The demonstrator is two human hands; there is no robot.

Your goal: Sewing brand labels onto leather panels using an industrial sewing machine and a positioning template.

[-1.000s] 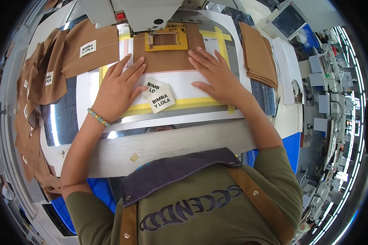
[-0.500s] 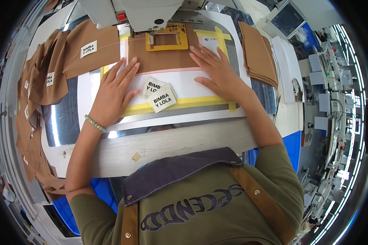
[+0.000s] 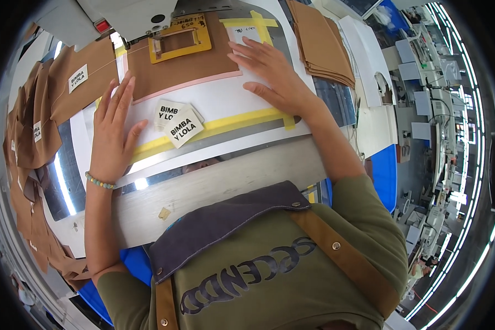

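A brown fabric panel [image 3: 176,74] with a pink-edged lower border lies on a white taped template [image 3: 231,96] beneath the machine head [image 3: 135,16]. A yellow plastic frame [image 3: 203,44] sits on the panel, under the machine's front. My left hand [image 3: 112,129] rests with fingers stretched at the panel's left end, thumb out toward the labels. My right hand [image 3: 270,78] lies spread at the panel's right end, fingertips over the white template by its edge. Loose square white printed labels [image 3: 182,129] lie between my hands on the template.
Brown pieces with labels [image 3: 27,143] drape over the table's left side. A stack of brown pieces [image 3: 319,49] and white sheets [image 3: 368,66] lie at right. A screen [image 3: 362,5] stands behind them. Blue bins [image 3: 382,176] sit below the table. Other workstations [image 3: 429,165] line the right.
The whole view has shifted and tilted, so the table appears further left and higher. My left hand has slid slightly left, away from the labels; both hands stay open.
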